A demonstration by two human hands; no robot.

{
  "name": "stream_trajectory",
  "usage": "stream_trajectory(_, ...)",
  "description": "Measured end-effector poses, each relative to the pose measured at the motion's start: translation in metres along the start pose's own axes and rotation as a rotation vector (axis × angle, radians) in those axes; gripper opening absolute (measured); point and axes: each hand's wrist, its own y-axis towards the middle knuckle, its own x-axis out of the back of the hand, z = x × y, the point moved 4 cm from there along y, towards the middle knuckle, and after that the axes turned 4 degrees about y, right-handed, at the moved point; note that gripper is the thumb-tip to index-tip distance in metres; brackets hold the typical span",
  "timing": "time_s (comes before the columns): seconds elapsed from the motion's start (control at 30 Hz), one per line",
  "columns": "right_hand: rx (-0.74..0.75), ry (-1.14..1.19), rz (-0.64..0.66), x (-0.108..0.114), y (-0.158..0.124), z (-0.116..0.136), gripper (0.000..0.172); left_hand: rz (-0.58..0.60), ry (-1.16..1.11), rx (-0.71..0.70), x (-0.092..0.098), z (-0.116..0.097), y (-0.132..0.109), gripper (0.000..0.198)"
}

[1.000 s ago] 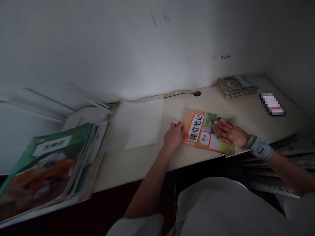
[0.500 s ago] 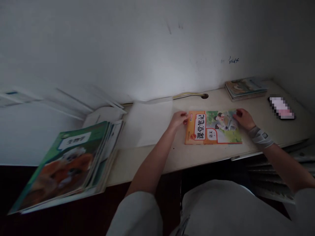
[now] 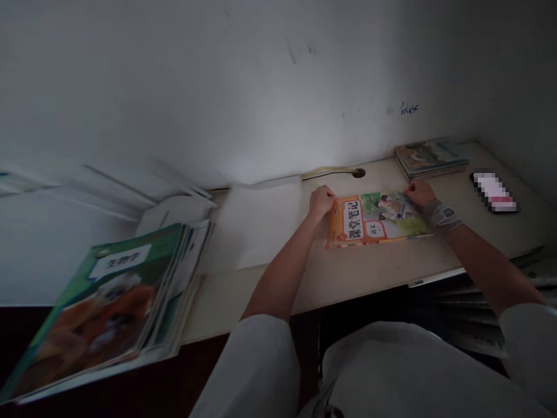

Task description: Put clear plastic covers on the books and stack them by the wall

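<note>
An orange and green workbook (image 3: 374, 222) with Chinese lettering and drawn children on its cover lies over the desk in front of me, with the edge of another book or its pages showing below it. My left hand (image 3: 322, 201) grips its upper left corner, fingers closed. At the upper right corner, my right hand (image 3: 421, 194) pinches the cover's edge; a grey band wraps that wrist. The fingertips are partly hidden.
Left of me stands a tall stack of textbooks (image 3: 108, 302), a green one on top. White paper (image 3: 261, 223) covers part of the desk (image 3: 357, 273). A smaller book pile (image 3: 430, 158) and a phone (image 3: 495, 191) sit at the right. A cable (image 3: 326, 170) enters a hole.
The workbook's near edge has tilted and lifted slightly, showing an edge beneath it. Both hands have shifted a little, the right one inward along the top edge. The view has moved slightly.
</note>
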Motion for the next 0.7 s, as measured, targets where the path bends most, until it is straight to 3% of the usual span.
stream_trajectory(0.13, 0.049, 0.018, 0.054, 0.000, 0.006, 0.003, 0.023, 0.065, 0.055, -0.032, 0.002, 0.002, -0.001, 0.018)
stream_trajectory(0.33, 0.158, -0.021, 0.195, 0.008, 0.000, 0.005, 0.019, 0.230, 0.109, -0.134, 0.004, 0.001, -0.008, 0.031)
stream_trajectory(0.43, 0.199, -0.123, 0.367, 0.010, 0.001, 0.007, 0.021, 0.336, 0.129, -0.176, 0.005, -0.003, -0.006, 0.028)
stream_trajectory(0.53, 0.196, -0.062, 0.537, 0.011, 0.001, 0.009, 0.026, 0.420, 0.125, -0.225, 0.007, -0.009, -0.008, 0.024)
stream_trajectory(0.7, 0.188, 0.130, 0.523, 0.016, -0.002, 0.013, 0.022, 0.422, 0.078, -0.277, 0.017, -0.011, -0.020, 0.022)
